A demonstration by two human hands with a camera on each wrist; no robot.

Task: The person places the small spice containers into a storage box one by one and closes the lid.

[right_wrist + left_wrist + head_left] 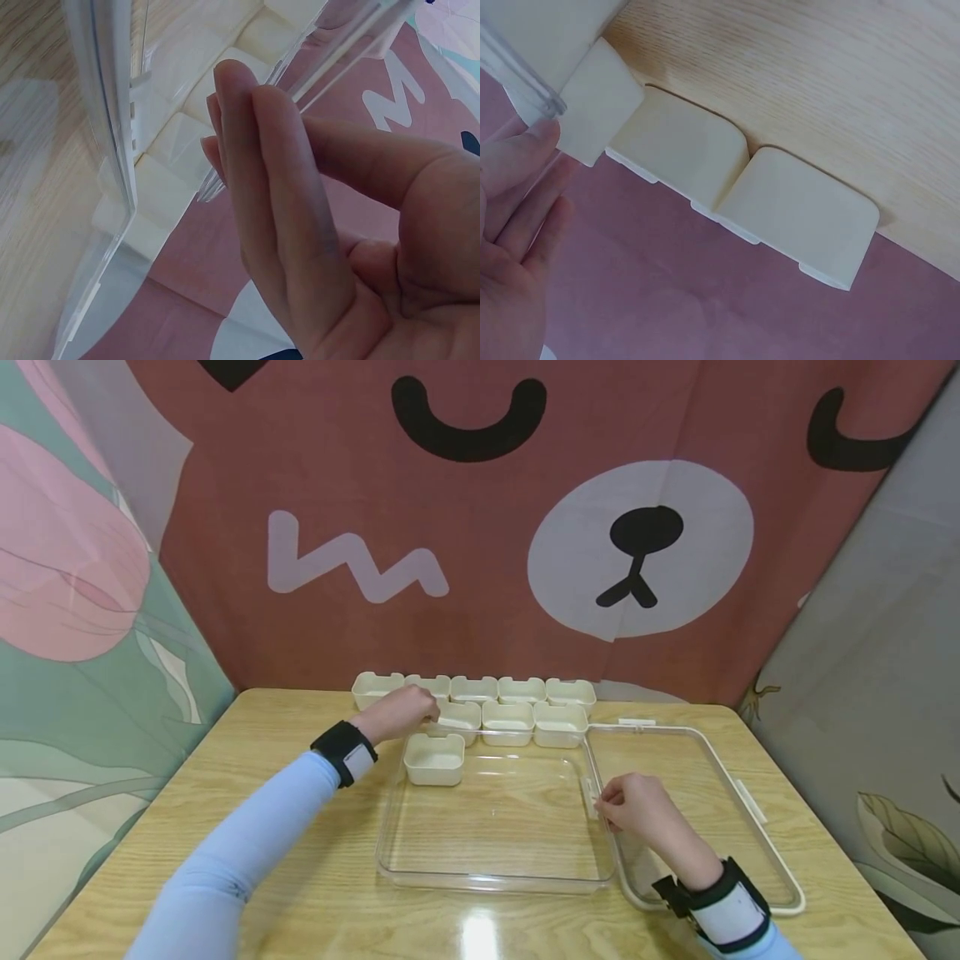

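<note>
My left hand [401,714] reaches over the far left corner of a clear plastic box [491,885]. Its thumb and fingers pinch the rim of a small cream bin [604,101], the left one of the front row; the fingertips are partly hidden. The thumb tip also lies right at the clear box's rim. On the near side, my right hand [641,814] pinches the box's right rim beside its white latch [590,797], fingers long and close together in the right wrist view. Inside the box, at its far left corner, sits one cream bin [435,762].
Two more front-row bins [507,727] stand to the right, just behind the box. Behind them a back row of several cream bins [474,691] lines the wall cloth [480,627]. A clear lid with a pale rim [750,827] lies flat right of the box on the wooden table [315,877].
</note>
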